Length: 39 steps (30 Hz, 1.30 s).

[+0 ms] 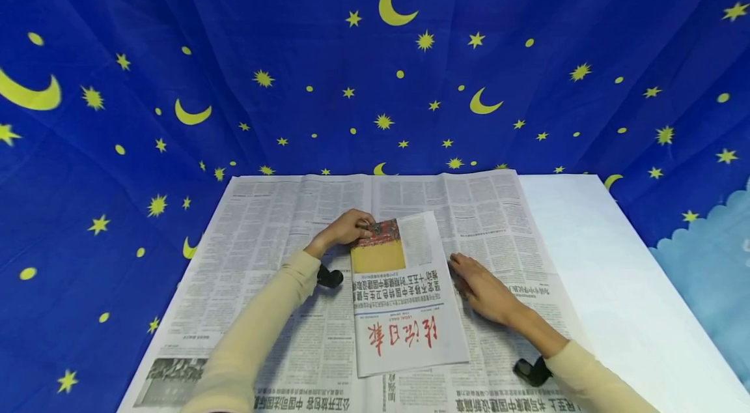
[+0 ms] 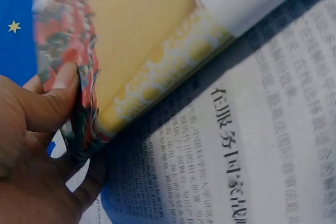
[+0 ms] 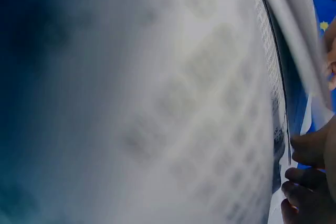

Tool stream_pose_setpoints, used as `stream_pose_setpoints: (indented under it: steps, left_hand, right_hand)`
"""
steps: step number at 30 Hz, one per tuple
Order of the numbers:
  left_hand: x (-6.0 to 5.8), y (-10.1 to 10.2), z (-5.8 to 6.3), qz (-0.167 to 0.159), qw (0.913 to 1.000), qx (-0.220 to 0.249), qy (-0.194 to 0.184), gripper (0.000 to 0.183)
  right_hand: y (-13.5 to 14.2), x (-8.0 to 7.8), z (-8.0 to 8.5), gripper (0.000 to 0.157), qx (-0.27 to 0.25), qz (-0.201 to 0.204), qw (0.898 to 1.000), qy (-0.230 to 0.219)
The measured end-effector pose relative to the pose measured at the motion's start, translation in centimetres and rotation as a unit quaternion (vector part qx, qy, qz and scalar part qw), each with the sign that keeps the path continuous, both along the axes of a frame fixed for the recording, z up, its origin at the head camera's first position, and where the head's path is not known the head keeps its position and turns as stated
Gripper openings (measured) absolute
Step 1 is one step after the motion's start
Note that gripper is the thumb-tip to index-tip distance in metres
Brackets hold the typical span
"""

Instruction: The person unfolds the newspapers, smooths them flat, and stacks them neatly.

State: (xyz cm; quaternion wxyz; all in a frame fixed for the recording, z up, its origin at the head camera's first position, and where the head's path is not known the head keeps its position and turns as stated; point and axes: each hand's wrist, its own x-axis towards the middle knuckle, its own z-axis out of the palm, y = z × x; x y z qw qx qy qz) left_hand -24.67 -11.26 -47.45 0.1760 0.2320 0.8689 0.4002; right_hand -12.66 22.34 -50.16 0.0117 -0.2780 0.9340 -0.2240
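A folded newspaper (image 1: 404,309) with a red title and a colour picture lies over a spread newspaper (image 1: 275,256). My left hand (image 1: 349,227) pinches its far left corner; in the left wrist view the thumb presses on the red part of the picture (image 2: 142,35), the fingers are underneath, and that edge is lifted off the sheet below. My right hand (image 1: 483,289) lies beside the right edge of the folded newspaper with its fingers extended and apparently holding nothing. The right wrist view shows blurred print close up and the curled-looking fingers (image 3: 299,187) partly cut off.
The spread newspaper covers most of a white table (image 1: 568,237), whose bare surface shows on the right. A blue cloth (image 1: 328,42) with yellow moons and stars hangs behind and at the sides. Each wrist wears a black camera (image 1: 532,372).
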Motion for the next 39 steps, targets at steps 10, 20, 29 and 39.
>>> stream_pose_setpoints:
  steps: [10, 20, 29, 39]
  left_hand:
    - [0.3, 0.5, -0.5, -0.038, 0.9974, 0.06, 0.014, 0.019]
    - [0.9, 2.4, 0.5, 0.004, 0.9961, -0.063, 0.061, 0.02]
    - [0.4, 6.2, 1.1, -0.024, 0.9981, -0.035, 0.043, 0.024]
    - [-0.5, 6.2, 2.6, -0.091, 0.9946, 0.039, 0.032, 0.02]
  right_hand:
    - [-0.3, -0.1, -0.5, 0.067, 0.011, 0.074, 0.997, 0.015]
    - [-0.2, 0.1, -0.6, 0.058, 0.051, 0.097, 0.994, -0.01]
    - [-0.5, 0.3, -1.0, 0.059, 0.054, 0.083, 0.995, -0.02]
    - [-0.5, 0.4, -0.5, 0.061, 0.044, 0.062, 0.997, -0.029]
